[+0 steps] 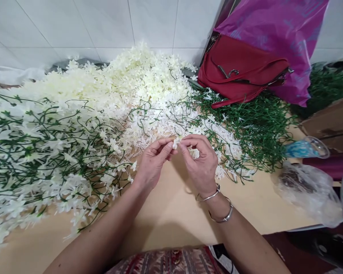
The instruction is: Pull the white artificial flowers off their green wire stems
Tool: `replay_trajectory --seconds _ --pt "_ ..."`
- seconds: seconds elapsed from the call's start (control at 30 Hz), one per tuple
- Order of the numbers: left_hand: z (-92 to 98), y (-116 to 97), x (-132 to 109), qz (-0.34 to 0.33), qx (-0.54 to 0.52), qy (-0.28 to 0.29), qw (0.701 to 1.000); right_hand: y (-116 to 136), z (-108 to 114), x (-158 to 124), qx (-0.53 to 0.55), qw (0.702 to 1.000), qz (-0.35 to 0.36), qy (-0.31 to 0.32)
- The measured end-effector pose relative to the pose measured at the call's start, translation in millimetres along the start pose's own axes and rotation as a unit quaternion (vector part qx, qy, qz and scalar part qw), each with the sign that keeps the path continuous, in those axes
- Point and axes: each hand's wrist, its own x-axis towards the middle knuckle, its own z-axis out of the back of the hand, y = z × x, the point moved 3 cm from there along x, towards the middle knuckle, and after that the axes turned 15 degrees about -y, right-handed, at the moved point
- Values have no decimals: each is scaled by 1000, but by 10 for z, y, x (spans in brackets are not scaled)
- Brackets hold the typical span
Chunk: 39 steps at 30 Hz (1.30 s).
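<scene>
The surface (171, 205) offers open room between the forearms, down to the near edge, and a further stretch right of the right forearm. At its middle, the grip of the left hand (151, 163) and that of the right hand (202, 163) both pinch a small white blossom (176, 144). White flowers (143, 80) heap up beyond, toward the tiled wall (103, 23); green-stemmed flowers (45, 152) crowd the left. Green stems (254, 129), a red handbag (237, 72) and a clear plastic bag (308, 194) hem in the right.
</scene>
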Motion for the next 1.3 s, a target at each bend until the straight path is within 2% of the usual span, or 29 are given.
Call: replay_trajectory --seconds 0.1,0.23,0.37,0.57,0.7,0.87,0.93,1.03,1.1,1.17,1.3 --pt "-5 10 -6 7 -13 6 1000 27 9 -2 -12 1000 25 -13" --pt "-9 25 4 4 -14 12 1000 3 -8 -10 8 1000 8 -8" --pt "7 1 14 -44 12 -2 999 -26 -43 -36 26 999 -14 19" --pt "15 -91 -47 -161 109 13 981 -75 -62 -33 61 991 -102 54" --pt "28 -52 -54 -163 130 27 978 -137 -68 -9 75 984 -145 70" --pt "33 -4 -41 -152 113 12 982 -206 -107 -17 145 961 -214 101" --pt "22 0 -52 -148 122 15 981 -185 -94 -14 125 971 -183 88" --pt "13 3 -67 -138 112 12 984 -100 -56 -9 48 995 -69 50" --pt "15 10 -65 -125 91 4 988 -48 -43 -15 8 999 -4 34" --pt "20 21 -60 -112 81 -1 990 -31 -41 -21 -7 999 17 27" --pt "26 31 -68 -117 92 5 989 -50 -53 -27 -13 999 9 29"
